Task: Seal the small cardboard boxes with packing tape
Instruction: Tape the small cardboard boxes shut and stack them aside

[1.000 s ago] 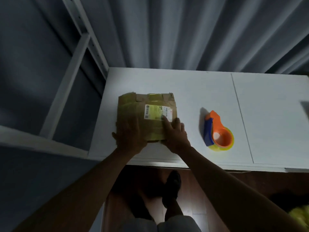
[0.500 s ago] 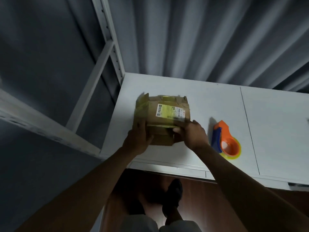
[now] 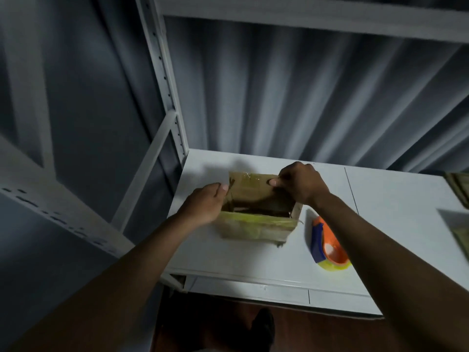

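Gripping the cardboard box [image 3: 256, 229] on the shelf [image 3: 380, 224], left hand [image 3: 203, 207] and right hand [image 3: 299, 182] had tipped it up since earlier; flap open, tape dispenser [image 3: 328, 246] untouched, sealing pending.

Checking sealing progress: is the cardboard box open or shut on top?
Open. The cardboard box shows a dark gap on top; the right hand pinches the raised far flap, and the left hand holds the left side.
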